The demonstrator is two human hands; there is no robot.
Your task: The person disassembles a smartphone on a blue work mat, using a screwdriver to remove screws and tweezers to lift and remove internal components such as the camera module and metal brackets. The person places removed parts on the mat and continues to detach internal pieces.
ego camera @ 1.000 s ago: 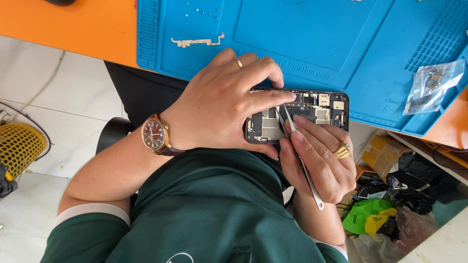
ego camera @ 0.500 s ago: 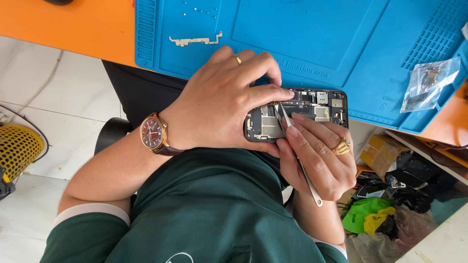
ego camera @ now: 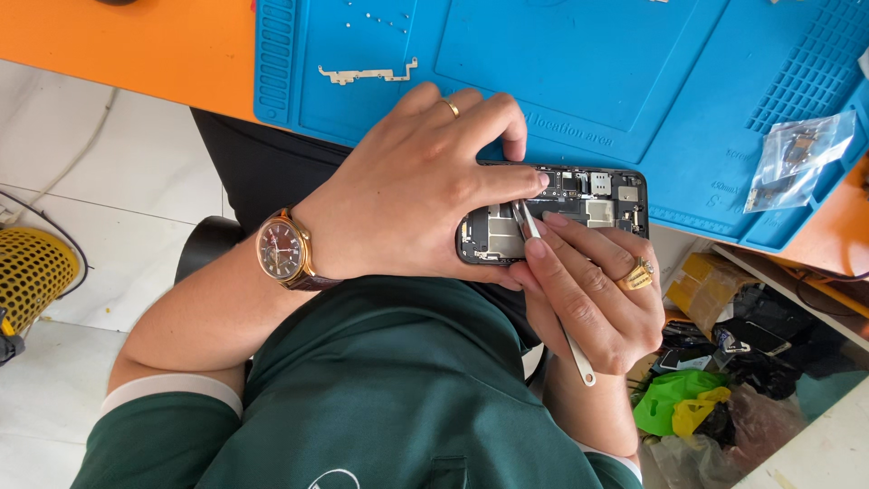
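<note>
An opened black phone (ego camera: 593,204) with its inner parts showing lies at the near edge of a blue work mat (ego camera: 588,72). My left hand (ego camera: 407,190), with a gold ring and a wristwatch (ego camera: 281,249), wraps over the phone's left half and grips it, index fingertip pressing near the middle. My right hand (ego camera: 593,294), also ringed, holds metal tweezers (ego camera: 543,272). Their tips touch the phone's inside beside my left fingertip.
On the mat lie a thin metal bracket (ego camera: 367,72), several tiny screws (ego camera: 380,14) and a clear bag of small parts (ego camera: 797,158). The mat rests on an orange table (ego camera: 136,45). A yellow mesh object (ego camera: 32,272) sits at left; clutter (ego camera: 724,362) lies under the table at right.
The tweezers' tips shifted slightly inside the phone. Both hands stay in nearly the same place.
</note>
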